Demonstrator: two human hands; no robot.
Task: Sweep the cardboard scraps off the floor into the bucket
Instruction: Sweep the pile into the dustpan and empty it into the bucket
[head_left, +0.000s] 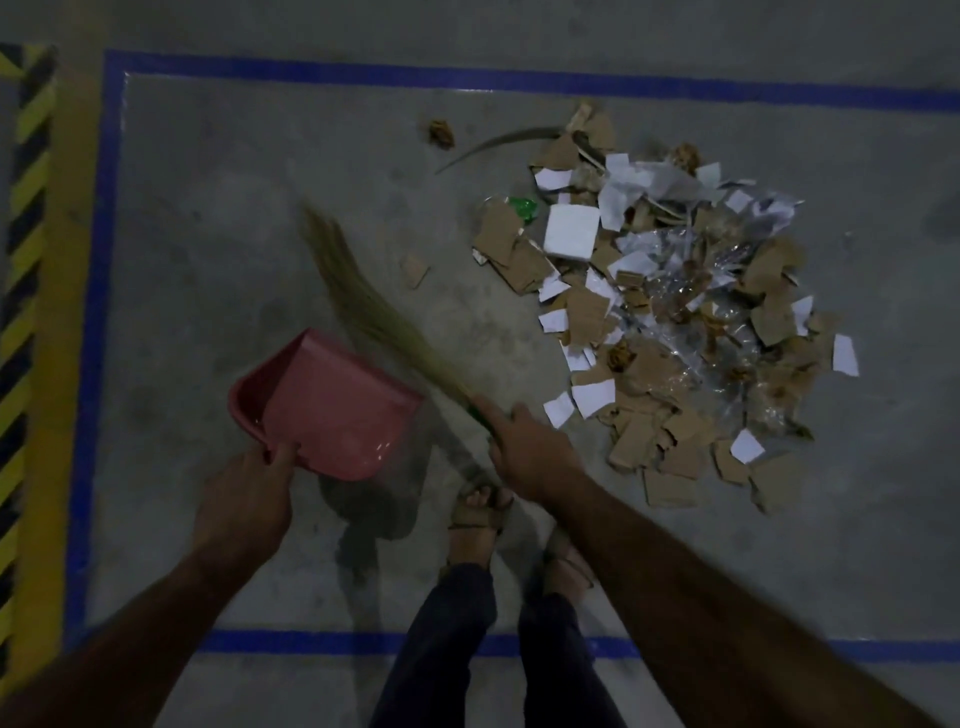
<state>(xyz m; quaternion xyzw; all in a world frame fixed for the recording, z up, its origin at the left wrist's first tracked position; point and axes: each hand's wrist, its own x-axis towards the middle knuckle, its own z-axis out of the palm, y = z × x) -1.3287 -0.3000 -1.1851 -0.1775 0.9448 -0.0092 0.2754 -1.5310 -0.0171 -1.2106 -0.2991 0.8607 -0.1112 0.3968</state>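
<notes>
A heap of brown cardboard scraps (670, 338), mixed with white paper pieces and crinkled clear plastic, lies on the grey floor to the right. My right hand (530, 449) grips the green-wrapped handle of a grass broom (363, 301); its bristles point up and left, away from the heap. My left hand (249, 499) holds the near edge of a pink dustpan (332, 405), which is lifted above the floor and casts a shadow below. One loose cardboard scrap (414, 269) lies apart, left of the heap. No bucket is in view.
Blue tape (96, 312) outlines a rectangle on the floor around the work area. A yellow and black hazard stripe (26, 260) runs down the far left. My sandalled feet (478, 525) stand just below my hands. A small brown crumpled bit (440, 134) and a curved dry leaf (498, 143) lie up top.
</notes>
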